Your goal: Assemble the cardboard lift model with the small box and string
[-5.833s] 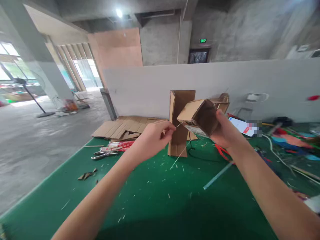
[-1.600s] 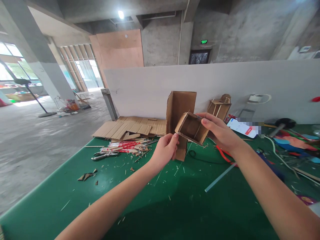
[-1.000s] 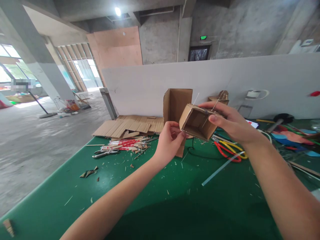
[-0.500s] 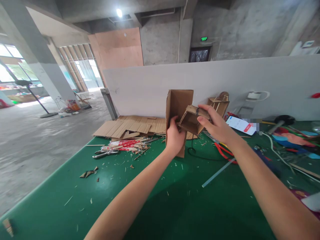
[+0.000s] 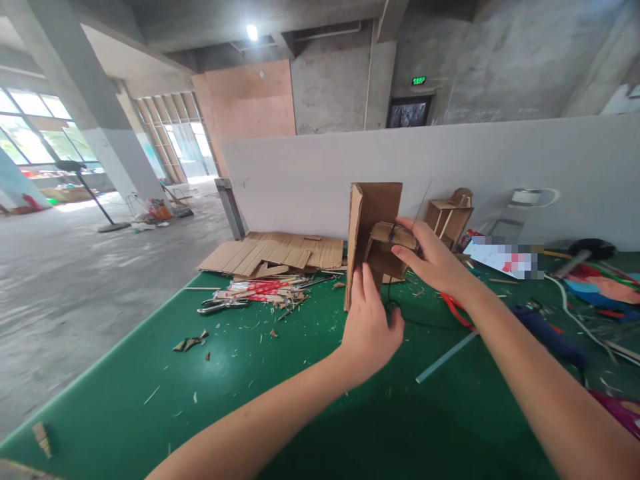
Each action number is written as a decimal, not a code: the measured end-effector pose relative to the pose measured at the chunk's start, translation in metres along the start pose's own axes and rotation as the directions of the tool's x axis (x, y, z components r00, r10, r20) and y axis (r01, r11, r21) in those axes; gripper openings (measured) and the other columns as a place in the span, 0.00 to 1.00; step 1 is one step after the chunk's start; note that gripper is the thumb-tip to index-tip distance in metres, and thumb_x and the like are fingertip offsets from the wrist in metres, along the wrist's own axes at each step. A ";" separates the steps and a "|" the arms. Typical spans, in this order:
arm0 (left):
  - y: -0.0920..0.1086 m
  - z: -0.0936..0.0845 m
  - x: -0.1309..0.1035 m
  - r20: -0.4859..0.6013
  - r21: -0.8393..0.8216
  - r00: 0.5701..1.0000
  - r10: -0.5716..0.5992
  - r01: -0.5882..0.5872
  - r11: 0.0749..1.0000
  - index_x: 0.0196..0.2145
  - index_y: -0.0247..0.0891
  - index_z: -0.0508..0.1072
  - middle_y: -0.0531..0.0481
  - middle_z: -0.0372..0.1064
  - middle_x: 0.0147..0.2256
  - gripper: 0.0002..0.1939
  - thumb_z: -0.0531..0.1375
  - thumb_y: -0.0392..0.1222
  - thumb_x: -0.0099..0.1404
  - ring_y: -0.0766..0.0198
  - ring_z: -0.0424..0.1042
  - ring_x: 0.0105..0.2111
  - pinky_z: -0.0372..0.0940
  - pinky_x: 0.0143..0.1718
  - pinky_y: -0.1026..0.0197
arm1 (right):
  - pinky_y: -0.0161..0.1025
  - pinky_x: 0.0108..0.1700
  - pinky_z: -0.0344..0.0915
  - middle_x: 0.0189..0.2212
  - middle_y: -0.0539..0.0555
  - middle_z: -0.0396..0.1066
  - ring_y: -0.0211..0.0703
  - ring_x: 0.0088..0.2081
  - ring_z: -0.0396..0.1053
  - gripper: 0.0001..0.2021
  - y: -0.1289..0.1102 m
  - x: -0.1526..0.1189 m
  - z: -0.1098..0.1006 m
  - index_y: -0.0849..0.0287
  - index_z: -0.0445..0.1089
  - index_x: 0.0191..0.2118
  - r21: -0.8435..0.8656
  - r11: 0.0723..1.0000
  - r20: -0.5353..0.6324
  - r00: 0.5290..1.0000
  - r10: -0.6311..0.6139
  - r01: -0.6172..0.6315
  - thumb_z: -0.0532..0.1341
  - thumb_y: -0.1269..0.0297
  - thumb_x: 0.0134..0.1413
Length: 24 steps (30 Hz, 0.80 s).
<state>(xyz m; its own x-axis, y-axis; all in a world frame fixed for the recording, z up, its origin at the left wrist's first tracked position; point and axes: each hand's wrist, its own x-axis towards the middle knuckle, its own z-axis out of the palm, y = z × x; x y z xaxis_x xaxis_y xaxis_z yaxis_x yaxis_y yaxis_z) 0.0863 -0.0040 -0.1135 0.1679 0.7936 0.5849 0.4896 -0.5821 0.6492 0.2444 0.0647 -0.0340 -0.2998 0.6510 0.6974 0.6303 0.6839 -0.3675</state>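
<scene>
A folded brown cardboard piece [image 5: 383, 203] stands upright on the green table. Against its inner face is a small open cardboard box [image 5: 387, 232] with a dark cord around it. My right hand [image 5: 433, 257] grips this box from the right, thumb in front and fingers over the top. My left hand [image 5: 373, 330] has its fingers stretched up against the lower part of the upright cardboard, thumb apart. The fingers partly cover the cardboard's lower edge. A thin black cord [image 5: 389, 290] hangs below the box.
Flat cardboard sheets [image 5: 265, 250], red-and-white sticks [image 5: 260, 290] and metal pliers [image 5: 223, 305] lie left. To the right are a glue stick [image 5: 447, 357], red tool handles [image 5: 455, 310], a phone [image 5: 503, 259] and a blue glue gun [image 5: 547, 337]. Another cardboard construction [image 5: 450, 217] stands behind, near the white partition [image 5: 300, 180].
My left hand has shifted from gripping the upright cardboard to lying lower against it with stretched fingers. The small box has moved down, squarer against the upright piece. The view has turned slightly left.
</scene>
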 end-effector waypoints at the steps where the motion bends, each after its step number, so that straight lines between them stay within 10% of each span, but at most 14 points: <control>1: 0.002 -0.005 -0.007 0.019 0.026 0.999 0.040 -0.041 0.999 0.66 0.37 0.33 0.31 0.36 0.66 0.42 0.55 0.37 0.63 0.41 0.39 0.67 0.52 0.62 0.39 | 0.60 0.61 0.54 0.58 0.61 0.59 0.57 0.60 0.57 0.27 0.000 0.000 0.001 0.51 0.54 0.61 0.003 1.000 0.007 1.000 -0.010 0.010 0.55 0.49 0.59; 6: 0.003 -0.045 0.003 -0.096 0.145 0.922 0.375 -0.360 0.922 0.61 0.42 0.52 0.38 0.53 0.57 0.30 0.54 0.33 0.62 0.52 0.55 0.60 0.56 0.61 0.46 | 0.57 0.62 0.54 0.56 0.62 0.59 0.54 0.60 0.57 0.26 0.001 0.002 0.006 0.55 0.57 0.59 -0.008 0.997 -0.002 0.997 -0.078 0.078 0.56 0.49 0.58; 10: -0.004 -0.072 0.049 -0.342 0.200 0.863 0.372 -0.320 0.926 0.56 0.38 0.56 0.37 0.52 0.55 0.24 0.55 0.34 0.63 0.52 0.52 0.60 0.53 0.61 0.44 | 0.58 0.63 0.52 0.58 0.64 0.55 0.56 0.62 0.54 0.27 0.002 0.002 0.008 0.57 0.59 0.58 -0.055 0.995 -0.006 0.997 -0.079 0.079 0.57 0.49 0.57; 17: -0.006 -0.084 0.098 -0.157 -0.006 0.933 0.324 -0.329 0.944 0.62 0.45 0.48 0.40 0.43 0.63 0.37 0.62 0.45 0.60 0.50 0.39 0.66 0.48 0.63 0.44 | 0.57 0.58 0.61 0.55 0.61 0.56 0.56 0.60 0.56 0.26 0.002 0.002 0.008 0.51 0.59 0.59 -0.041 0.998 0.008 0.999 -0.052 0.052 0.59 0.52 0.56; 24: -0.019 -0.070 0.107 -0.060 -0.159 0.947 0.314 -0.320 0.934 0.64 0.45 0.43 0.40 0.44 0.65 0.42 0.62 0.40 0.59 0.47 0.49 0.64 0.54 0.61 0.43 | 0.56 0.54 0.65 0.55 0.60 0.56 0.56 0.59 0.56 0.25 -0.001 0.003 0.008 0.49 0.60 0.60 -0.012 0.999 0.033 0.999 -0.033 0.034 0.58 0.52 0.57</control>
<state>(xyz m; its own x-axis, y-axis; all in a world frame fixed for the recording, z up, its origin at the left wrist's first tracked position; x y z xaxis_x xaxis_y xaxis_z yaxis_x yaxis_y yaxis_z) 0.0351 0.0797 -0.0294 0.2621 0.5582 0.7873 0.2671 -0.8258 0.4966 0.2376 0.0689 -0.0360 -0.3443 0.6386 0.6882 0.6283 0.7014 -0.3364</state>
